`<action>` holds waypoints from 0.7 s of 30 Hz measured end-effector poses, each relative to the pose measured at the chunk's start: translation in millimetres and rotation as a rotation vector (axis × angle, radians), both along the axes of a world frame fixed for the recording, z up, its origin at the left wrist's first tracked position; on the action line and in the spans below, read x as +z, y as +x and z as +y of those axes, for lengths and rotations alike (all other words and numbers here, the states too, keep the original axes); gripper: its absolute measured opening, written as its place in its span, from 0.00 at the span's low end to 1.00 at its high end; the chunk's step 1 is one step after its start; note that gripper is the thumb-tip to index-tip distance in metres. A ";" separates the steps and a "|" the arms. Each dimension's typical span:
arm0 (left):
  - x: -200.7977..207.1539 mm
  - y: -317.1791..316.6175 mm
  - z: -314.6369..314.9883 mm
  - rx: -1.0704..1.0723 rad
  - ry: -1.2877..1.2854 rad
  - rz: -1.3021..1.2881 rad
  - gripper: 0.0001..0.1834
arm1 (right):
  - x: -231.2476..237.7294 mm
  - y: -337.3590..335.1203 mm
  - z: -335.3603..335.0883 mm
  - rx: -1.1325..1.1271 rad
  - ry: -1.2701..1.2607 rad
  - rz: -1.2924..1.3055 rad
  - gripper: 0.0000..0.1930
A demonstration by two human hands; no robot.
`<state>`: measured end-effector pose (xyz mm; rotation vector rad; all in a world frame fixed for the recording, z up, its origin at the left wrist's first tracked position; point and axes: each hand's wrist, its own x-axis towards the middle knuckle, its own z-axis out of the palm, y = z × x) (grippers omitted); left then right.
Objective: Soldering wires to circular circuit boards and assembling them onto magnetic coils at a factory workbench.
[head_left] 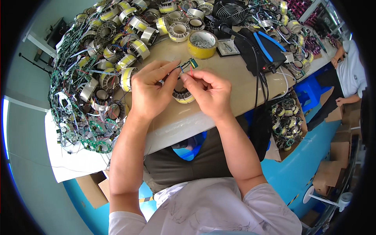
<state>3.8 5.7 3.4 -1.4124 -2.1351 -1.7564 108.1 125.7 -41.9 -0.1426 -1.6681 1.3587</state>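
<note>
Above the near part of the table, my left hand [150, 86] and my right hand [213, 92] meet with their fingertips almost touching. Thumb and finger of the left are pinched on thin wires that lead to a small green circuit board [193, 63]. A short red wire [191, 71] runs from near that board down to the pinched fingers of my right hand, which closes on thin wire ends. Below the fingertips lies a ring-shaped motor stator [184, 96] with a yellow band, partly covered by my hands. Exactly how the wire ends meet is hidden.
Stators with tangled wires [105, 51] heap up at left and back. A yellow tape roll [201, 44] holding small bits stands beyond my hands, near a black soldering station [262, 51] with cables. A carton of stators [288, 121] sits at lower right; another person [348, 70] is at far right.
</note>
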 end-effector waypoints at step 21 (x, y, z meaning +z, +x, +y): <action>-1.7 -3.4 1.0 -0.098 -0.026 0.063 0.12 | 5.2 7.9 -4.1 -0.032 -0.033 -0.038 0.06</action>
